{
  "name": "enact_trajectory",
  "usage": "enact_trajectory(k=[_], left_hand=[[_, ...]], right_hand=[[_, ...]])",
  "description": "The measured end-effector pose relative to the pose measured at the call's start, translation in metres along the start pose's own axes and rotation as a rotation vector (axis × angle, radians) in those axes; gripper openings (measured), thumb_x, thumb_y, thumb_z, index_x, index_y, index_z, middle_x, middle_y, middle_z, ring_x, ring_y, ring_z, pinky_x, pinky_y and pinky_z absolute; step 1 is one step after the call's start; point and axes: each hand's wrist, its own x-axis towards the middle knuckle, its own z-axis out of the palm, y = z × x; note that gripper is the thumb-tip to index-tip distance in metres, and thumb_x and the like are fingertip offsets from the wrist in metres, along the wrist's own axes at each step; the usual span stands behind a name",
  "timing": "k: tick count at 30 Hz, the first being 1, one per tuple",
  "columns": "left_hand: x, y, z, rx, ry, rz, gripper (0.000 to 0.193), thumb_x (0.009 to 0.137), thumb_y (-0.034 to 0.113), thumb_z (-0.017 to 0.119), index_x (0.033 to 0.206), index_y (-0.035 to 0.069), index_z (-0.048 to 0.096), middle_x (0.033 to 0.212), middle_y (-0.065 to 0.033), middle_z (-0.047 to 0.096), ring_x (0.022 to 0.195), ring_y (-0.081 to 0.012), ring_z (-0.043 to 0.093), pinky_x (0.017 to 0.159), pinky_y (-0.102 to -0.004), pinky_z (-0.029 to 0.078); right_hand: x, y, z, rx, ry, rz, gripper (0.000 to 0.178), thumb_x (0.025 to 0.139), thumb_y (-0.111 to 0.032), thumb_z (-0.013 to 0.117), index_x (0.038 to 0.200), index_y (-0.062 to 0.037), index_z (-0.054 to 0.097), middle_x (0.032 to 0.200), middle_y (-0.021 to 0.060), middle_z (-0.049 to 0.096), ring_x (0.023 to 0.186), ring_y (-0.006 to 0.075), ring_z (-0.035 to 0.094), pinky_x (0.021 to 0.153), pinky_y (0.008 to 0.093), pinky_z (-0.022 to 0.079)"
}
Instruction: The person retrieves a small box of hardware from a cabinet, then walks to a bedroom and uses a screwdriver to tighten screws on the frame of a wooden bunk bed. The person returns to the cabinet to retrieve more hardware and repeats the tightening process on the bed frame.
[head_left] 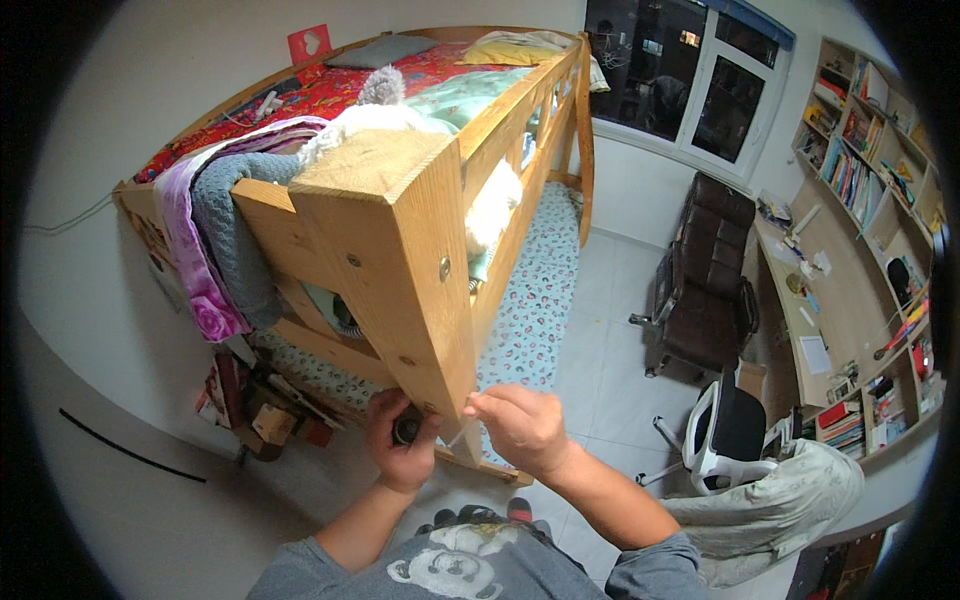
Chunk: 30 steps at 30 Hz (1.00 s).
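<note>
The thick corner post (395, 240) of a wooden loft bed rises in front of me, with round metal bolt heads set in its faces. Beside its lower part, my left hand (403, 445) is closed around a small dark round thing (405, 430) whose kind I cannot make out. My right hand (525, 428) is at the post's right side, thumb and fingers pinched together. A thin pale strip (459, 436) runs from near those fingertips toward the post. How far the left fingers touch the post is partly hidden.
A purple blanket (190, 240) and a grey knitted one (240, 225) hang over the bed's end. Boxes (272, 423) lie low at left. A brown leather chair (700, 270), a white-framed chair (715, 440) with draped cloth (780, 500), and a desk (790, 300) stand at right.
</note>
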Motion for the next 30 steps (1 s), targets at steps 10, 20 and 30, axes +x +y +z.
enact_trajectory(k=[10, 20, 30], left_hand=[[-0.002, -0.005, -0.004, 0.003, -0.018, -0.027, 0.037, 0.082, 0.019, 0.081, 0.112, 0.005, 0.063, 0.113, -0.0105, 0.059, 0.103, -0.0257, 0.058, 0.087, -0.0364, 0.048], [0.009, 0.006, -0.008, 0.033, -0.027, 0.039, 0.040, 0.076, 0.008, 0.083, 0.112, 0.005, 0.064, 0.111, -0.0126, 0.062, 0.092, -0.0228, 0.062, 0.076, -0.0323, 0.051], [-0.001, -0.004, -0.008, -0.063, -0.034, -0.046, 0.039, 0.080, 0.014, 0.082, 0.114, 0.005, 0.063, 0.118, -0.0118, 0.061, 0.105, -0.0258, 0.058, 0.091, -0.0390, 0.047]], right_hand=[[-0.007, -0.012, 0.002, -0.314, -0.077, -0.019, 0.028, 0.087, -0.022, 0.068, 0.101, 0.0027, 0.065, 0.077, 0.0088, 0.063, 0.059, 0.0227, 0.061, 0.049, 0.0335, 0.048], [0.003, -0.008, 0.012, -0.272, -0.049, 0.117, 0.020, 0.092, -0.018, 0.059, 0.076, -0.0069, 0.063, 0.059, 0.0070, 0.049, 0.047, 0.0270, 0.050, 0.045, 0.0400, 0.040], [0.011, -0.016, 0.025, 0.158, 0.014, 0.769, 0.041, 0.101, -0.024, 0.049, 0.067, -0.0005, 0.054, 0.062, 0.0197, 0.056, 0.051, 0.0357, 0.054, 0.051, 0.0444, 0.041]])
